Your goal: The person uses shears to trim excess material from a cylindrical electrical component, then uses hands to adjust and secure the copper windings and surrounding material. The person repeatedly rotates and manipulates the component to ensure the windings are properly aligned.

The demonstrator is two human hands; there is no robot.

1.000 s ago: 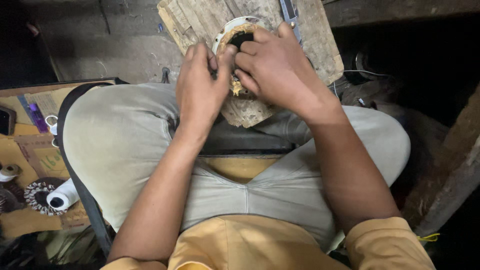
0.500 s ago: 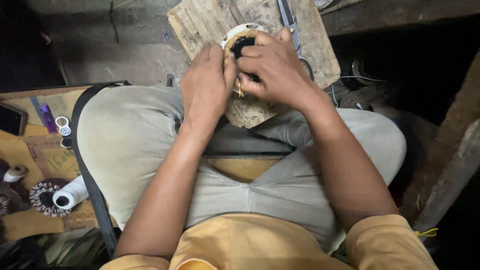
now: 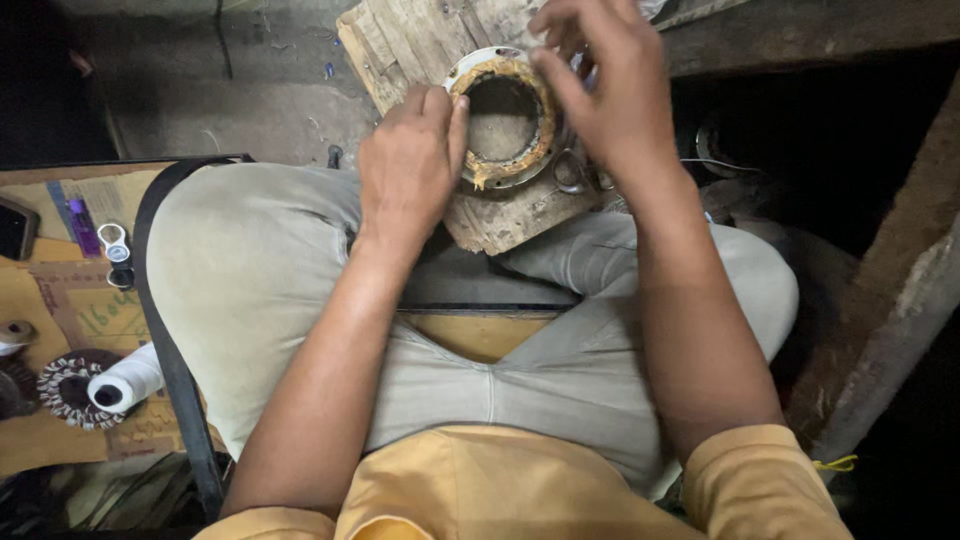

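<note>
A round metal ring (image 3: 505, 178) with a rusty brown, orange-crusted inner band lies flat on a worn wooden block (image 3: 400, 40) in front of my knees. Its hollow middle shows the wood underneath. My left hand (image 3: 410, 165) rests on the ring's left rim, fingers pressed together against it, holding it in place. My right hand (image 3: 605, 90) is above the ring's upper right edge with its fingers apart; the forefinger tip touches the rim. Nothing clear shows in that hand.
Small metal loops (image 3: 570, 175) lie by the ring's lower right. On a cardboard sheet (image 3: 60, 300) at left are a white thread spool (image 3: 125, 378), a round wound coil (image 3: 62, 388), a purple stick (image 3: 84, 226) and a phone (image 3: 14, 230). A wooden beam (image 3: 900, 330) slants at right.
My right hand has lifted off the middle of the ring and moved up and to the right, uncovering its hollow centre. My left hand has stayed on the left rim.
</note>
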